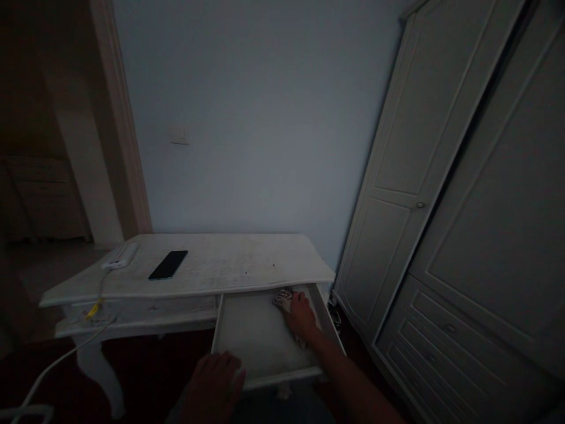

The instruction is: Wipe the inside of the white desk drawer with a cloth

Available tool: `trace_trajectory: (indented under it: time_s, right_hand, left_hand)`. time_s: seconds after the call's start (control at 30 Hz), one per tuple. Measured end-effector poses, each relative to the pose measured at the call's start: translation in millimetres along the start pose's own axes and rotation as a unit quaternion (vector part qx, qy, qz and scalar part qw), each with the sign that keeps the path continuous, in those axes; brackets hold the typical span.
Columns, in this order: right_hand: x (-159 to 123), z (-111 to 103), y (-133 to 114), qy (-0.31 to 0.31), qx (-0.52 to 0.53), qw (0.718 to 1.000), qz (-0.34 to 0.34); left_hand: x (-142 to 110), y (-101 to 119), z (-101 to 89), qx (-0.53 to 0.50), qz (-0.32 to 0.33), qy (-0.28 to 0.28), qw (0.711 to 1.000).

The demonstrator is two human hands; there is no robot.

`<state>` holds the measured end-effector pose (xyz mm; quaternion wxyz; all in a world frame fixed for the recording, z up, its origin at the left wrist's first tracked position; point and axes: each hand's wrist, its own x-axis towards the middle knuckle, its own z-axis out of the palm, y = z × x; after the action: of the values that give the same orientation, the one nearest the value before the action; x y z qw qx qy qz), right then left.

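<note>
A white drawer (251,335) is pulled out from the right part of a worn white table (229,253). Inside it, near the back right, my right hand (302,318) is closed over a crumpled patterned cloth (283,297) and presses it on the drawer bottom. Part of the cloth trails out under the palm. At the drawer's front left corner, my left hand (218,377) grips the edge with curled fingers. Its lower part is dark and hard to make out.
On the tabletop lie a dark phone (168,265) and a white power strip (121,257), whose cable (62,358) hangs down at the left. A wardrobe (397,171) stands close on the right. Behind the table is a wall with a switch (179,135).
</note>
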<state>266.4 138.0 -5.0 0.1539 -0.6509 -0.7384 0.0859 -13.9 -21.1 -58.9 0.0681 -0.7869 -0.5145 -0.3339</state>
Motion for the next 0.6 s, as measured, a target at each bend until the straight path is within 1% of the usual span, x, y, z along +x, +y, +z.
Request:
trace_trajectory:
  time_s: [0.1, 0.2, 0.3, 0.4, 0.43, 0.5, 0.57, 0.6]
  right_hand:
    - [8.7, 8.8, -27.3, -0.007, 0.013, 1.0, 0.013]
    - [11.1, 22.5, -64.0, -0.015, 0.031, 0.999, -0.024]
    - [4.6, 41.8, -102.0, -0.021, 0.022, 0.995, -0.1]
    - [-5.3, 59.4, -127.3, -0.029, -0.009, 0.978, -0.208]
    - [-7.9, 63.0, -130.5, -0.03, -0.02, 0.97, -0.242]
    - [-10.5, 65.6, -128.1, -0.038, -0.037, 0.952, -0.303]
    - [-10.3, 61.9, -114.9, -0.06, -0.053, 0.928, -0.364]
    - [-9.7, 57.9, -105.1, -0.077, -0.063, 0.914, -0.394]
  left_hand:
    - [4.1, 4.5, -0.5, 0.041, 0.028, 0.009, 0.999]
    - [5.6, 4.5, -3.0, 0.073, 0.054, 0.032, 0.995]
    - [5.5, 3.3, -6.2, 0.091, 0.081, 0.047, 0.991]
    - [6.7, 4.4, -9.4, 0.099, 0.101, 0.025, 0.99]
    - [7.3, 5.5, -10.0, 0.101, 0.102, 0.023, 0.989]
    - [8.2, 7.9, -10.2, 0.104, 0.093, 0.036, 0.99]
    - [7.9, 9.2, -9.3, 0.109, 0.09, 0.052, 0.989]
    - [7.2, 9.0, -8.6, 0.11, 0.099, 0.047, 0.988]
